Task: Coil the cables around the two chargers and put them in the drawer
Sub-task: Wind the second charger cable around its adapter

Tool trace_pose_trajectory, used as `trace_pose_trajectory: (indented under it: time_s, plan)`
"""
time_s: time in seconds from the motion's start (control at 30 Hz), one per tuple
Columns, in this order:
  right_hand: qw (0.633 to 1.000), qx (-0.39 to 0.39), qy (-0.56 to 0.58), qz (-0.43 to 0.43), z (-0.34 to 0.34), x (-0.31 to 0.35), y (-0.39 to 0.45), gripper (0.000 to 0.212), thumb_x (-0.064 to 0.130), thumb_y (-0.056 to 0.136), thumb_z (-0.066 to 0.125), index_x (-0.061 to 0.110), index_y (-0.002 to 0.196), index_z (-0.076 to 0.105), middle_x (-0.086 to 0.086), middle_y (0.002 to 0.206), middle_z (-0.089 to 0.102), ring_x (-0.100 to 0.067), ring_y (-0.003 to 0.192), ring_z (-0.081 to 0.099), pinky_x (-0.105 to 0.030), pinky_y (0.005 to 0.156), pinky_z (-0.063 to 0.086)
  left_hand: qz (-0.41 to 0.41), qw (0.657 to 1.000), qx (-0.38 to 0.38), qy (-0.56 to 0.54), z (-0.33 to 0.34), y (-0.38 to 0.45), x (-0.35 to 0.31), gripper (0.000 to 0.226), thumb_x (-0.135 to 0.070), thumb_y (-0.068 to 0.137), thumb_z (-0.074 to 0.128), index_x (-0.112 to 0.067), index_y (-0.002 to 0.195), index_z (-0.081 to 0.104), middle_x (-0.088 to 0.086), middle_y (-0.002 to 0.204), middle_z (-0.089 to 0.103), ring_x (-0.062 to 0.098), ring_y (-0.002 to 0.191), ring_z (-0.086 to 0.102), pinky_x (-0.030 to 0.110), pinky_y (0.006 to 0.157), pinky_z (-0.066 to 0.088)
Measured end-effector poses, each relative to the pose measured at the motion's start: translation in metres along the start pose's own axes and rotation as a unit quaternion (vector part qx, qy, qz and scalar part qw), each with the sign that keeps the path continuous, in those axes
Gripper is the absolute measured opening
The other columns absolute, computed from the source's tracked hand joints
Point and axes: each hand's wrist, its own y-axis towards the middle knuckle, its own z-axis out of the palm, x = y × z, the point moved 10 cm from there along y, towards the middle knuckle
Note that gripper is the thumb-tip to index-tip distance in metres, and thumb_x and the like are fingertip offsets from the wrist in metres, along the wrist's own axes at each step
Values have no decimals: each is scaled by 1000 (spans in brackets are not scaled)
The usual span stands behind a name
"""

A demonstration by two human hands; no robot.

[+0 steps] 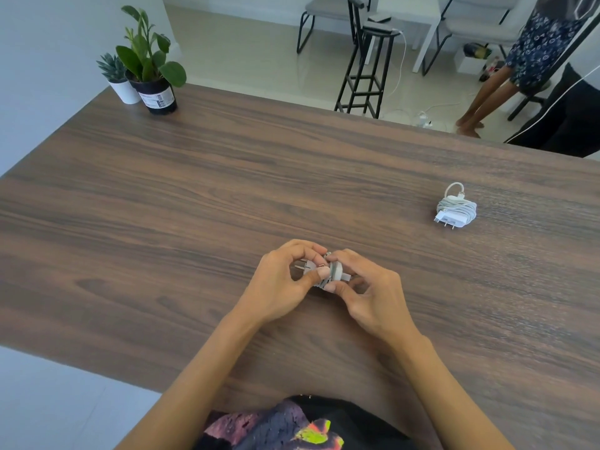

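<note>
Both hands are in at the middle of the wooden bench (194, 196), toward its near edge, working one white charger (328, 273) between them. The left hand (285, 284) has its fingers (319, 273) curled round the plug end, thumb pressed on top, and the metal prongs poke out to the left between the fingers. The right hand (367, 293) pinches the other end, thumb underneath and fingers curled over the top. Grey-white cable (336, 271) sits in tight turns round the charger's body, right between the two thumbs. The charger is held just above or on the bench surface; which of the two cannot be told.

Over toward the right edge of the bench, well apart from the hands, lies the second charger (454, 211), its cable wound round it in a neat bundle, prongs pointing toward the near edge and a short loop of cable with the connector sticking up at the back.

At the far left corner stand two potted plants, a black pot (159, 97) and a white pot (125, 90) just beside it, touching or nearly so.
</note>
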Motion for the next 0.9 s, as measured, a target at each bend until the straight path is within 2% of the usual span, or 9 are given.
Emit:
trace_pose_trajectory:
  time_s: [0.07,0.27,0.43,0.5,0.57,0.63,0.8,0.9]
  plan:
    - [1000,3,1,-8,1,5,1,37,11,75,77,23,109,66,13,105,66,-9,87,61,-20,63,50,-9,1000,-11,1,-2,0,2,10,-20,77,76,-24,82,68,-14,107,65,-2,103,60,30,98,45]
    - [1000,6,-3,-14,2,4,0,45,8,73,77,27,112,64,23,109,61,-10,87,61,-20,64,50,-38,996,-78,15,-11,-3,10,21,-14,72,79,-30,68,65,-22,100,65,-9,98,58,7,87,39]
    - [999,21,-20,-24,4,7,2,48,3,73,76,23,114,63,13,107,64,-6,96,57,-21,69,50,-32,995,-82,45,-12,-3,7,23,-4,78,70,-23,70,61,-17,99,68,-10,91,60,4,81,39]
    - [999,18,-30,-16,4,4,5,48,6,73,76,24,116,63,14,109,64,-5,93,60,-17,73,50,-9,994,-75,84,-11,2,0,19,-3,81,66,-20,74,59,-9,102,70,0,95,62,12,83,43]
    - [999,8,-44,-15,2,3,8,49,6,74,75,24,118,63,22,113,61,3,98,59,-12,80,47,2,991,-69,112,-11,8,-5,19,-3,82,63,-20,77,56,-3,101,72,11,98,64,23,84,46]
    - [998,-12,-61,-18,1,3,9,47,7,76,74,19,120,63,20,114,60,4,102,59,-11,86,45,-2,989,-70,131,-12,13,-6,17,-3,84,61,-19,79,56,-3,96,72,16,94,66,26,80,46]
    - [996,-62,-70,2,-5,0,4,43,6,76,74,16,117,66,15,100,64,-3,90,62,-8,85,44,-4,985,-85,151,-15,15,-10,10,-4,83,62,-14,82,60,-7,83,69,15,84,65,16,66,38]
    - [996,-68,-58,7,-5,-2,3,41,7,76,73,17,116,67,14,96,64,-5,88,63,-13,83,47,-10,982,-93,167,-15,15,-12,7,-6,83,62,-13,82,61,-14,76,61,14,79,63,14,60,33]
